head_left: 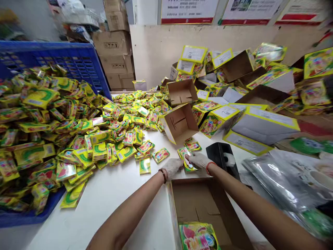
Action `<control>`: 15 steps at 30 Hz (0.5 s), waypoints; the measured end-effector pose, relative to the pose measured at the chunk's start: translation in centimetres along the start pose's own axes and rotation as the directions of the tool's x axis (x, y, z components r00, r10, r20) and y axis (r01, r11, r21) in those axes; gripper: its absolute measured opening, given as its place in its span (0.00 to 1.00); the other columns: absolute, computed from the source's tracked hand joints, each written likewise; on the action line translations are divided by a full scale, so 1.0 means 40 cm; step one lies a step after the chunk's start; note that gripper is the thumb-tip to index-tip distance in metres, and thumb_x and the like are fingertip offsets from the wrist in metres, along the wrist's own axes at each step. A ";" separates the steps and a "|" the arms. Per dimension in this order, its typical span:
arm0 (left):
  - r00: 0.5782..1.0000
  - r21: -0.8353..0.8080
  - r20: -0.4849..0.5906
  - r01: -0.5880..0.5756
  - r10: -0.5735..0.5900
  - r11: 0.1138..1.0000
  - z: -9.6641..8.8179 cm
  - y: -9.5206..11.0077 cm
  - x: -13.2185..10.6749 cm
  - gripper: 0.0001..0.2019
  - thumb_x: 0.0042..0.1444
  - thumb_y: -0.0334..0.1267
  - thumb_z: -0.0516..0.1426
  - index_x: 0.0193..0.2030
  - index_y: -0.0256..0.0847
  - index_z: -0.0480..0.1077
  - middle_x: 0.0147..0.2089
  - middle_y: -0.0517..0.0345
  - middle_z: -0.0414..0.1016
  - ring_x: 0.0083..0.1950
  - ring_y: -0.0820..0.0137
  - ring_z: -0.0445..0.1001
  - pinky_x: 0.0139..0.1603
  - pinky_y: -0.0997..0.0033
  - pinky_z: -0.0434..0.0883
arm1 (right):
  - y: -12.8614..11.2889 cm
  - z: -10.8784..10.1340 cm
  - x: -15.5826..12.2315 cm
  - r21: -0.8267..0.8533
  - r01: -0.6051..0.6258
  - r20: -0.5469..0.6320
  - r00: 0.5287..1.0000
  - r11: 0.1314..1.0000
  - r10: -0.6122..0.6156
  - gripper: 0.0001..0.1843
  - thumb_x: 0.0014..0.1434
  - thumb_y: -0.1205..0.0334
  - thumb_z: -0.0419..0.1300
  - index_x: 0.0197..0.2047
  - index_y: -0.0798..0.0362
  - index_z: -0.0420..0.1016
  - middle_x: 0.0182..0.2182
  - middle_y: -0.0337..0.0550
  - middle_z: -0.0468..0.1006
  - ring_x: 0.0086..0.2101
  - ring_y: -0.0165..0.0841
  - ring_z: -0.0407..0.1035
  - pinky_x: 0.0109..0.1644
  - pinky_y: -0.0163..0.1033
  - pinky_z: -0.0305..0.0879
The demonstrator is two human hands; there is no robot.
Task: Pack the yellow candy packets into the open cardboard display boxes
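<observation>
Both my hands wear pale knit gloves and meet over a small stack of yellow-green candy boxes [186, 160] on the white table. My right hand [199, 160] grips the boxes from the right, thumb and fingers closed on them. From the left, my left hand [173, 167] presses its closed fingertips against the stack's edge. Just below my wrists stands an open cardboard carton [196, 205] with a brown inside. A colourful fruit-printed panel [199, 236] shows at its near end. Another small box pair [193, 144] lies just beyond my fingers, beside a tipped empty carton [180, 124].
A large heap of small yellow boxes [78, 132] spills from a blue crate [91, 66] on the left. Empty display cartons [234, 104] pile up at the back right. A black tape dispenser [221, 156] and clear plastic bags [281, 180] lie on the right.
</observation>
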State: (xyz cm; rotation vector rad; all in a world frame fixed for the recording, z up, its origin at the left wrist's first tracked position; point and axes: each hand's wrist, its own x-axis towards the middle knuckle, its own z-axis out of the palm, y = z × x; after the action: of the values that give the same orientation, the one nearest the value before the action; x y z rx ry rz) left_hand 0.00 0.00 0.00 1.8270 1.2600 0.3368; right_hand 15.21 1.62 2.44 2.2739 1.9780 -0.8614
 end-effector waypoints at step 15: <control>0.925 0.342 -0.341 0.288 -0.168 0.894 -0.126 -0.068 -0.001 0.21 0.62 0.24 0.47 0.61 0.34 0.66 0.51 0.37 0.73 0.57 0.53 0.72 0.56 0.56 0.68 | 0.068 -0.179 0.165 -0.325 0.187 0.125 0.980 0.927 -0.154 0.17 0.39 0.61 0.66 0.36 0.53 0.77 0.39 0.51 0.78 0.40 0.46 0.73 0.40 0.43 0.65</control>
State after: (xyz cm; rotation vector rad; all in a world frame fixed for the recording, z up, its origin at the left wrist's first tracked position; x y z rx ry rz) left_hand -4.95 2.80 0.86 1.9717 1.8509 0.2535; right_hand 20.85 9.62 4.91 1.8626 2.1121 -0.5737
